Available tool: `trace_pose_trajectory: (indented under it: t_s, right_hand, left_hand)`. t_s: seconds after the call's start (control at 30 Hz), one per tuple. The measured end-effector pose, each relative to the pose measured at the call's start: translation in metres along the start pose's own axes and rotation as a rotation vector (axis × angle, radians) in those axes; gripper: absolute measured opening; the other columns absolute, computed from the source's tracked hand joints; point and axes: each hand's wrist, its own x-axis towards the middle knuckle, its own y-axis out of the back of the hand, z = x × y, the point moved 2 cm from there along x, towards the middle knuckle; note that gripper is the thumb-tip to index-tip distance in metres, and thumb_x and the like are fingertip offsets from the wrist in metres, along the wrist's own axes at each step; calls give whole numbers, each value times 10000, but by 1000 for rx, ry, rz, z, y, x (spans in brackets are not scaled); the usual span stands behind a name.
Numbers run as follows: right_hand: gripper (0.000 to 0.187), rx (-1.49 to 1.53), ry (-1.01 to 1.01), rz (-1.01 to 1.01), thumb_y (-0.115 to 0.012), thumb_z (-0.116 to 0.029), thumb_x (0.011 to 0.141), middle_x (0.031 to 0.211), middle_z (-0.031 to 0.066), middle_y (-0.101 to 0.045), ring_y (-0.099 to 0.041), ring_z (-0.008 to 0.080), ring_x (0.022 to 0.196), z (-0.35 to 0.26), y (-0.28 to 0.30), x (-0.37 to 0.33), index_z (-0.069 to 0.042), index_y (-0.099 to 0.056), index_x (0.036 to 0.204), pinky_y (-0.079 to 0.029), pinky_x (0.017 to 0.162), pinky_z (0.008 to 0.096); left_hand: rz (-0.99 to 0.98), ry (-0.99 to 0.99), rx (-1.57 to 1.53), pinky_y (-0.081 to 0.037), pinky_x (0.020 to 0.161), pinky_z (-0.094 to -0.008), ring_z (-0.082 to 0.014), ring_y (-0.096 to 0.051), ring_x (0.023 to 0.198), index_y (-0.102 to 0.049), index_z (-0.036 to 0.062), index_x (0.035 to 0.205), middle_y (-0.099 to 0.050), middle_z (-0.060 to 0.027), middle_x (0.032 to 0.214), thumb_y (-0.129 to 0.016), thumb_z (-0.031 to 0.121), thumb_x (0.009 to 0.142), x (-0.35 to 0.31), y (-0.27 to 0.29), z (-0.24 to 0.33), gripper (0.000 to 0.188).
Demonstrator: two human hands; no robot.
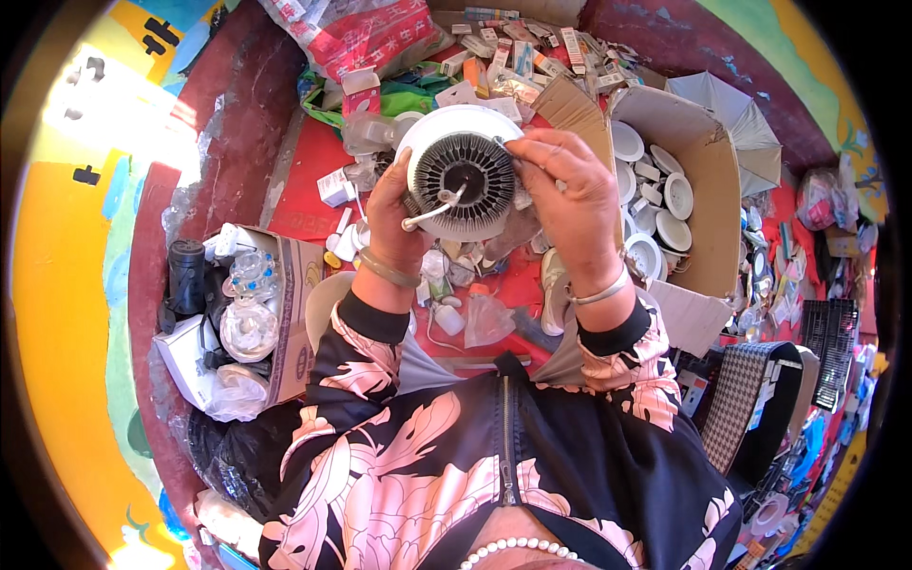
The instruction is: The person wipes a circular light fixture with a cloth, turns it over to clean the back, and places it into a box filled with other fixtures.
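Observation:
A round downlight (463, 171) is held up in front of me, its back with the black finned heat sink turned toward me. It has a broad white rim, and a short white cable (435, 209) comes out of its middle. My left hand (391, 211) is wrapped round the light's left side. At the right edge of the rim, my right hand (570, 180) pinches with thumb and forefinger at what looks like a small metal clip, partly hidden by the fingers. Beneath the light, small loose parts and plastic bags lie on a red cloth (318, 157).
To the right stands an open cardboard box (698, 190) holding several white round lights. A smaller box (294, 313) at the left holds bagged coils and a black cylinder. Small cartons (522, 62) are heaped at the back, beside a red-and-white sack (370, 38). A folded umbrella (731, 123) leans behind.

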Motion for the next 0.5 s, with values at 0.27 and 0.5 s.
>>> trace_pose_trajectory:
  t_s: [0.27, 0.5]
  right_hand:
    - [173, -119, 159, -59, -619, 60, 694, 780, 97, -605, -597, 233, 705, -12, 5, 4, -22, -672, 838, -473, 606, 296]
    - [129, -81, 70, -157, -596, 46, 712, 731, 102, -591, -597, 251, 670, -12, 15, 10, -12, -654, 813, -471, 582, 305]
  left_hand:
    - [53, 58, -47, -494, 866, -369, -235, -606, 959, -493, -32, 1170, -600, -151, 1081, -337, 293, 952, 1, 3, -1, 421]
    - [85, -119, 368, -520, 720, -285, -185, -628, 826, -537, -46, 1077, -629, -137, 964, -336, 239, 964, -6, -13, 7, 367]
